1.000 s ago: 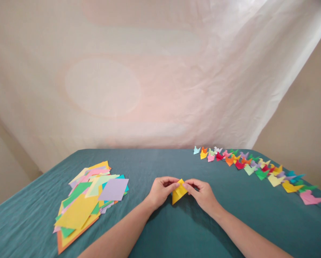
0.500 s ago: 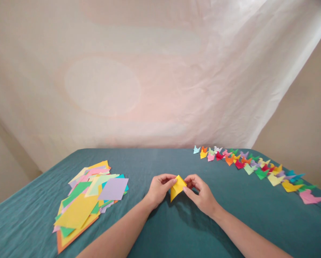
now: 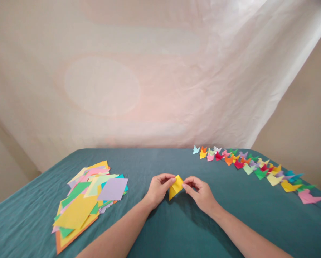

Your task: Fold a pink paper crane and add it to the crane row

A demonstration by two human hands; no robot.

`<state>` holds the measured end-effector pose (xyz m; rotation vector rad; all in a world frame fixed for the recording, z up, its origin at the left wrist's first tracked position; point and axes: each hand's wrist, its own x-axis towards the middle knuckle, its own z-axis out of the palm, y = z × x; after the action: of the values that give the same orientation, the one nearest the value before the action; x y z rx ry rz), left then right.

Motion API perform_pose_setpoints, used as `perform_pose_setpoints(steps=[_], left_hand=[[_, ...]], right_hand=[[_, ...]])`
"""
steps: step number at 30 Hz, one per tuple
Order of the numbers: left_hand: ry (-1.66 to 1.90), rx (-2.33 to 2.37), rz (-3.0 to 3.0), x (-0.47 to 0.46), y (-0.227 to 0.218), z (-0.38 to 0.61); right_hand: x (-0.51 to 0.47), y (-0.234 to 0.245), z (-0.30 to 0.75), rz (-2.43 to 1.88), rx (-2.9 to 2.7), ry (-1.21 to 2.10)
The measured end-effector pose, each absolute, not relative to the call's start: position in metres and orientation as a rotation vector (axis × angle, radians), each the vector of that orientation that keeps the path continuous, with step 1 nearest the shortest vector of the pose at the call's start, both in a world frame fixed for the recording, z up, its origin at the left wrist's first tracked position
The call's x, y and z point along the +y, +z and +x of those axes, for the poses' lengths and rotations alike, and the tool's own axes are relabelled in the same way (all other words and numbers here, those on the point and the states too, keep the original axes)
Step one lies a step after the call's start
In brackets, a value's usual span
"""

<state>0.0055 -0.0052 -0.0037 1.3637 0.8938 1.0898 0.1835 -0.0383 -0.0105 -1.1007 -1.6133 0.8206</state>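
A folded yellow origami paper [image 3: 176, 187] is held up between my two hands, just above the table near the middle of the head view. One point of it hangs downward. My left hand [image 3: 160, 187] pinches its upper left side between thumb and fingers. At the right corner, my right hand [image 3: 199, 192] closes thumb and index finger on the paper's edge. Fingers of both hands partly cover the paper, so the inner folds are hard to make out.
A loose pile of coloured paper sheets [image 3: 78, 211] lies on the left, with a lilac square [image 3: 112, 189] on top. Several rows of folded paper birds [image 3: 261, 172] run along the right of the teal tablecloth [image 3: 155, 229]. A pale cloth [image 3: 160, 79] hangs behind.
The yellow paper has tilted slightly, and its right part looks narrower now. My right hand has shifted a little to the left with its fingers closer on the corner.
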Motion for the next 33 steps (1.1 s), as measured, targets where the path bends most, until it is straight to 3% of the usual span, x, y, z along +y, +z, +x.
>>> perform_pose_setpoints(steps=[21,33], left_hand=[[1.052,0.894,1.387,-0.0073,-0.0027,0.0051],[1.037,0.864,1.384,-0.0067,-0.0031,0.0040]], right_hand=[[-0.0392,-0.0117,0.1824,-1.108,-1.599,0.868],[-0.0417,-0.0072,0.1807,-1.100,-1.707,0.706]])
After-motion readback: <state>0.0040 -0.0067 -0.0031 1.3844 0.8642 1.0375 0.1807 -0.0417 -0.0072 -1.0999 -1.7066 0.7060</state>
